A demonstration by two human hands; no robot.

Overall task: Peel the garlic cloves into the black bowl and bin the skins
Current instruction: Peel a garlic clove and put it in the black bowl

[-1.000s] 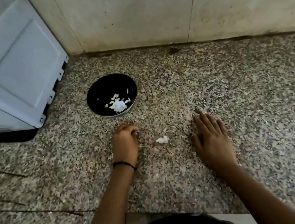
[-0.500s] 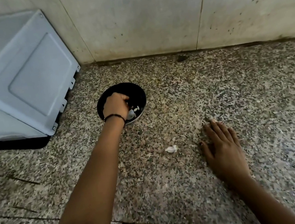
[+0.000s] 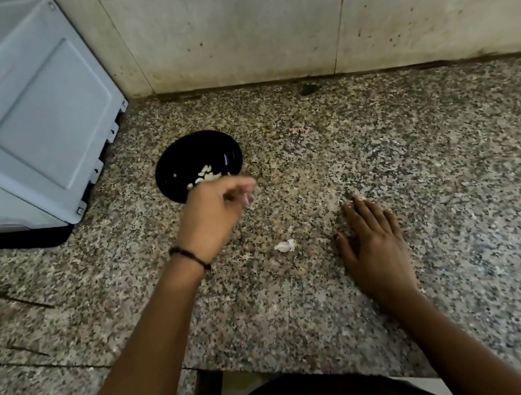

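Left hand [image 3: 216,212] is drawing back from the black bowl [image 3: 177,166], another clove delivered.
Peeled cloves [image 3: 206,173] are lying in the bowl at its 12 o'clock; the left fingers are curling, blurred, so I cannot tell whether they are pinching anything. Right hand [image 3: 374,247] is resting spread on the bench [image 3: 461,196], a garlic piece [image 3: 285,246] waiting at its 9 o'clock.

A home kitchen: speckled granite surface [image 3: 382,148], stained tiled wall [image 3: 255,17], white appliance [image 3: 12,119], garlic bowl [image 3: 178,173].
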